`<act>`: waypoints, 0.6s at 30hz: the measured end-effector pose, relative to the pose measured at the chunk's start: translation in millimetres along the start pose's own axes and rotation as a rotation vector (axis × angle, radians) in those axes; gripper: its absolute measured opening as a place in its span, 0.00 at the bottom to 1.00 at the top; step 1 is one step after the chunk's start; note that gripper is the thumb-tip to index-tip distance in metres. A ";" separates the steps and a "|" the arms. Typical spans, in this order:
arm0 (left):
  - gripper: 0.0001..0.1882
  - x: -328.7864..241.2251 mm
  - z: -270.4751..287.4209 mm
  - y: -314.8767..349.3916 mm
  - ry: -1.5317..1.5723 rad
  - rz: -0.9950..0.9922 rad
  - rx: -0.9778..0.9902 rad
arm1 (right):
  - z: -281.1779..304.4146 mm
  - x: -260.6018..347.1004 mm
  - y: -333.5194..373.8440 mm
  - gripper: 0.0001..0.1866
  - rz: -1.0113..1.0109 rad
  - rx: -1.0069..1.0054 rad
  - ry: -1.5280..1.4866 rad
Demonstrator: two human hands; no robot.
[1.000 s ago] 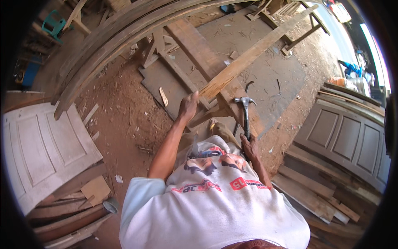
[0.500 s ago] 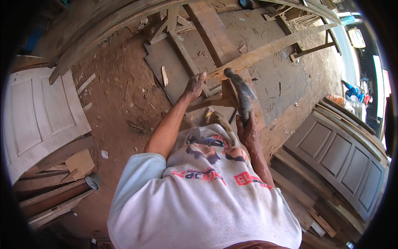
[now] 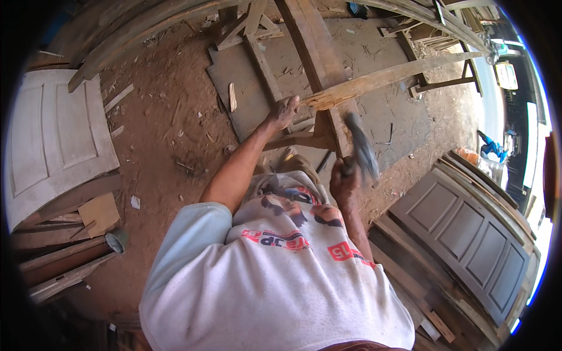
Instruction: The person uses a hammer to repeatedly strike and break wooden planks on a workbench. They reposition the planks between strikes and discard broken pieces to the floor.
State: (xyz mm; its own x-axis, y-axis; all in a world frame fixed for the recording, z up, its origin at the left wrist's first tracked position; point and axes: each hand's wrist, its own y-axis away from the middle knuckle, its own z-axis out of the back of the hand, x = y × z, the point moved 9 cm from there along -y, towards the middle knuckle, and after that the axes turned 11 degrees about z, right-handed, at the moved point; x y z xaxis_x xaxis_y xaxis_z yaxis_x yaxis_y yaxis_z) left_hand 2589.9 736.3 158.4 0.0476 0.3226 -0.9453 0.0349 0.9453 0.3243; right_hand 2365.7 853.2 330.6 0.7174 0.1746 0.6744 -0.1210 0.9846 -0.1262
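Note:
My left hand (image 3: 285, 112) is closed around the near end of a long wooden plank (image 3: 386, 76). That end is rough and splintered, with pale wood showing. The plank lies across a narrow wooden bench (image 3: 316, 47) and stretches away to the far right. In my right hand (image 3: 345, 175) is a dark, broad tool (image 3: 362, 146), machete-like in shape, though motion blur hides its exact kind. It is beside the bench's near end, apart from the plank. My right fingers are wrapped around its handle end.
A white panelled door (image 3: 58, 134) stands at the left above stacked boards and scrap wood (image 3: 64, 257). At the right a grey panelled door (image 3: 462, 234) leans on more timber. Wood chips litter a grey floor sheet (image 3: 386, 117). Long beams (image 3: 146, 29) span the far left.
The dark tool has swung away from the plank's splintered end, down and to the right. My left hand stays on the plank, and the view has shifted slightly.

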 end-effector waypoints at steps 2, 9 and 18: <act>0.36 0.5 -0.4 1.6 0.012 -0.014 -0.007 | -26.0 -37.7 6.6 0.12 -0.133 0.160 0.110; 0.37 11.5 -1.7 -3.8 -0.128 0.034 0.022 | 23.9 28.8 -4.7 0.14 0.036 -0.193 -0.033; 0.37 5.8 0.4 -7.1 -0.029 0.080 0.061 | -54.8 -66.2 13.7 0.15 -0.078 0.247 0.312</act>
State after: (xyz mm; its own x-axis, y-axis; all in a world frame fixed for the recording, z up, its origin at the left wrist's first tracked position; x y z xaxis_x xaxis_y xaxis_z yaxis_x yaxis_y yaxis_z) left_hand 2590.3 731.5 150.6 0.0819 0.3949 -0.9151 0.0905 0.9114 0.4014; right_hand 2354.2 854.6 244.3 0.9000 0.1260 0.4172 -0.1924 0.9738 0.1211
